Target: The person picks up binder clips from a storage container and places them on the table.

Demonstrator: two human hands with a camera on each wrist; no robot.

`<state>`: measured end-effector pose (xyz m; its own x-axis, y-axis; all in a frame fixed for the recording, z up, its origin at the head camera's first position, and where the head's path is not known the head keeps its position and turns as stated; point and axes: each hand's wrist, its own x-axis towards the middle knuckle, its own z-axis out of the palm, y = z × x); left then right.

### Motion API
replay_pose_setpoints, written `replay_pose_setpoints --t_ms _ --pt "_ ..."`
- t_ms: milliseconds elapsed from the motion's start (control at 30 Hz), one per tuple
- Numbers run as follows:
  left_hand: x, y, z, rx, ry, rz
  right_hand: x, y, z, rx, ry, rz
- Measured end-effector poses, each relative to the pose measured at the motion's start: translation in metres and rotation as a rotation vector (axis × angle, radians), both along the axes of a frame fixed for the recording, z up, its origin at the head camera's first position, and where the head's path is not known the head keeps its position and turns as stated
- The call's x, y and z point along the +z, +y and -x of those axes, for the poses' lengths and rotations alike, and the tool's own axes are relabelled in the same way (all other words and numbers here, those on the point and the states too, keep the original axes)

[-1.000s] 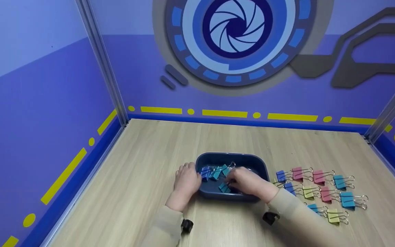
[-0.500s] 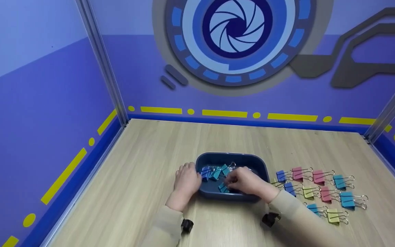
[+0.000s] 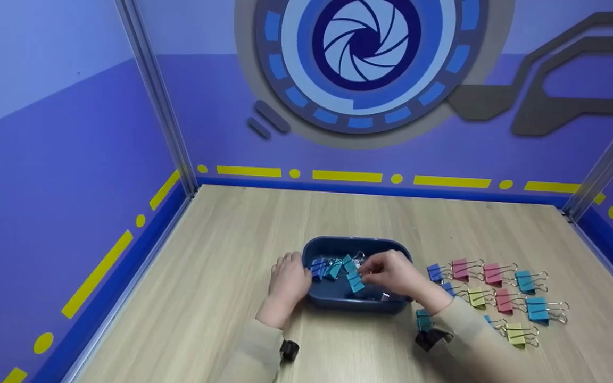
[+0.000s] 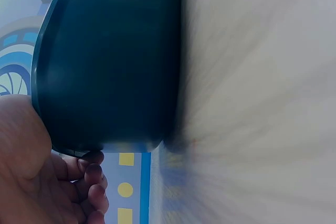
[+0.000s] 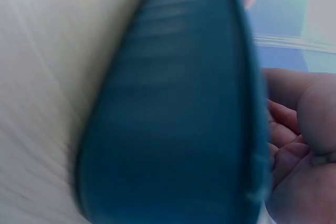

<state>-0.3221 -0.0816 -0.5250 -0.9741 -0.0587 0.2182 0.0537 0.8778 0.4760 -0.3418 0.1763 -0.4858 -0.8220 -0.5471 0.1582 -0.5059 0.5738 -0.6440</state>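
A dark blue plastic bin (image 3: 338, 304) stands on the table with several teal and blue binder clips in it. My left hand (image 3: 289, 279) grips the bin's left end; in the left wrist view, the thumb's base lies at the rim and curled fingers (image 4: 94, 174) touch the outside. Over the bin, my right hand (image 3: 391, 273) pinches a teal binder clip (image 3: 355, 282) between thumb and fingers, the clip's body pointing down. To its left lie a blue binder clip (image 3: 317, 269) and a teal one (image 3: 333, 269). The bin wall hides the held clip in the right wrist view.
Right of the bin, binder clips lie in rough rows, among them a pink one (image 3: 461, 269), a yellow one (image 3: 516, 335) and a large teal one (image 3: 538, 310). Another teal clip (image 3: 423, 320) shows beside the right sleeve. Panels wall the table's back and sides.
My right hand has risen slightly from the bin's floor, bringing a teal binder clip up with it. A teal clip beside the right wrist has come into sight. The left hand stays put.
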Motion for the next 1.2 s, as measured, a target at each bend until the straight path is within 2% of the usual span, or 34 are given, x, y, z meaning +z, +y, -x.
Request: replay_pose_setpoints --t_ms 200,400,600,700,900,1200 --pt "0.001 0.0 0.0 0.0 0.0 -0.003 0.018 0.02 -0.006 -0.023 -0.031 0.044" --pt "0.002 0.0 -0.001 0.009 -0.008 -0.004 0.031 0.042 -0.017 -0.075 -0.029 0.022" --pt "0.001 0.0 -0.001 0.005 -0.016 0.001 0.041 0.059 -0.037 -0.171 -0.047 -0.005" --pt "0.001 0.0 -0.001 0.005 -0.015 0.001 0.043 0.067 -0.05 -0.185 -0.052 0.01" --pt "0.001 0.0 -0.001 0.002 -0.007 0.0 0.039 0.084 -0.073 -0.184 -0.06 0.028" --pt "0.001 0.0 -0.001 0.002 -0.018 0.001 0.009 0.096 -0.09 -0.166 -0.173 0.04"
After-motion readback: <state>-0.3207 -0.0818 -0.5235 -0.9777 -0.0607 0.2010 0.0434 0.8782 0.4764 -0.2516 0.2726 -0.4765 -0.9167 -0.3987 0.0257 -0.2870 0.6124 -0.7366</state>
